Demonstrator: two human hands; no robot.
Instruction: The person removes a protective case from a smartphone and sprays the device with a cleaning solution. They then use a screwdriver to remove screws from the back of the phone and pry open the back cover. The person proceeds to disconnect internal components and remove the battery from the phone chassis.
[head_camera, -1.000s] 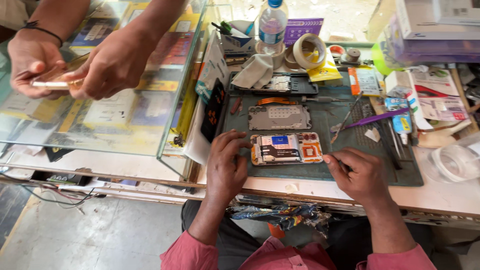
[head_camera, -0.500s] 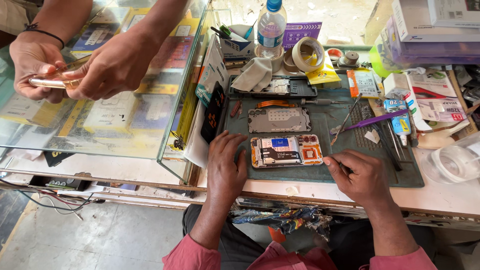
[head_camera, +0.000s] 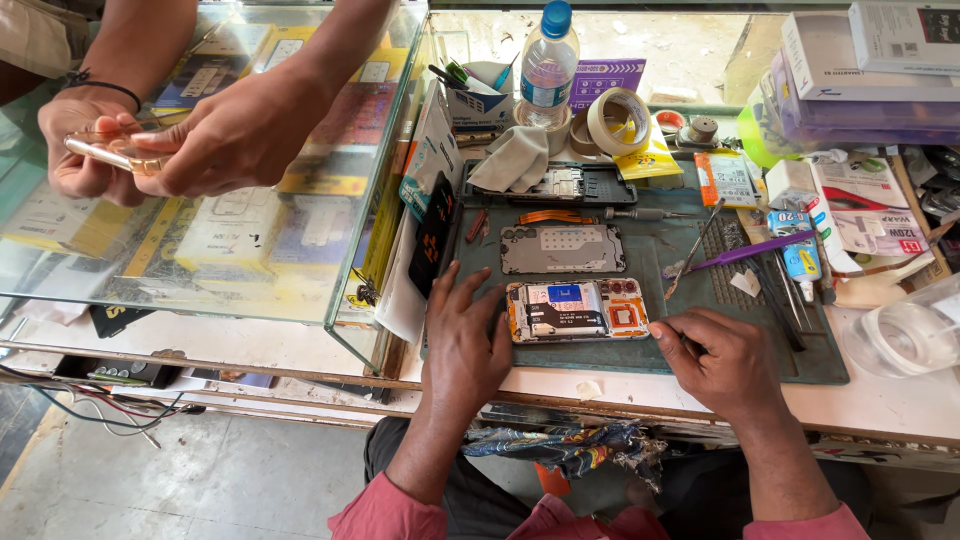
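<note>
Left hand (head_camera: 465, 335) flat, fingers spread, steadying opened phone (head_camera: 577, 310) on mat (head_camera: 700, 350). Right hand (head_camera: 722, 358) loosely curled at phone's right edge; any tool hidden, grip unclear.

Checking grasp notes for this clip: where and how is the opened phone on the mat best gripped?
Grip the opened phone by its two long edges, from above. It lies flat, internals up, long axis left to right; the left hand is against its left end and the right hand is near its right end.

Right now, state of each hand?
Left hand: open, fingers flat beside the opened phone, touching its left end.
Right hand: loosely curled at the phone's right end; whether it holds anything cannot be told.
</note>
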